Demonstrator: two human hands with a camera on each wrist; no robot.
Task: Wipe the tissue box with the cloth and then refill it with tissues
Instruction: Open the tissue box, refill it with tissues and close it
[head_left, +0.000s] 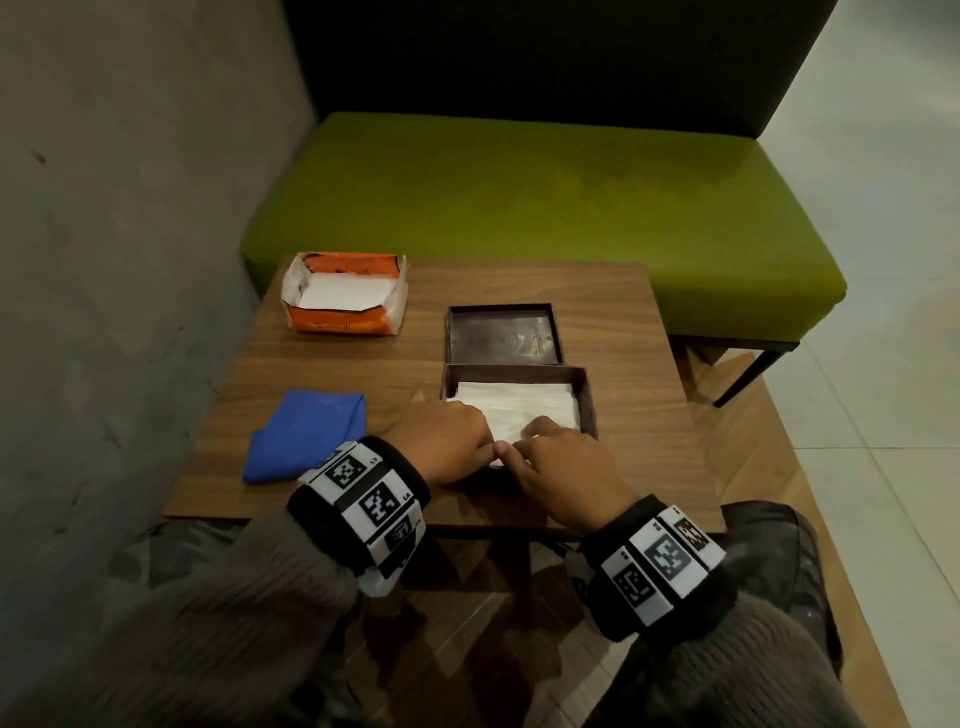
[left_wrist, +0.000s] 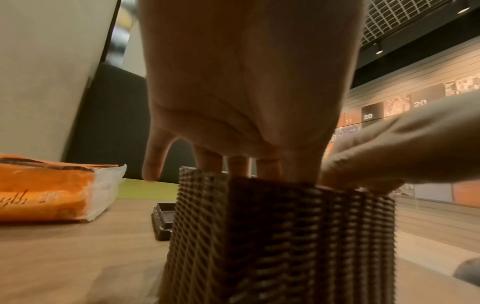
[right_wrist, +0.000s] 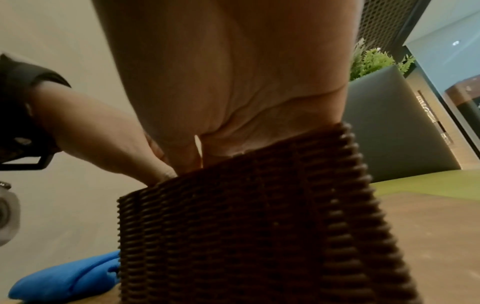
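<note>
A dark woven tissue box (head_left: 587, 400) stands open on the wooden table (head_left: 628, 322), with a white stack of tissues (head_left: 530, 405) inside. Both hands reach over its near edge. My left hand (head_left: 447, 441) points its fingers straight down into the box (left_wrist: 272, 236), the little finger outside the wall. My right hand (head_left: 561, 462) also dips into the box (right_wrist: 246, 226); the wall hides its fingertips. The thumbs meet at the near rim. The folded blue cloth (head_left: 306, 436) lies left of the box, untouched. The box lid (head_left: 504, 335) lies upside down behind it.
An opened orange tissue pack (head_left: 343, 293) sits at the table's far left corner. A grey wall (head_left: 104, 260) runs close along the left. A green bench (head_left: 519, 208) stands behind the table. The table's right part is bare wood.
</note>
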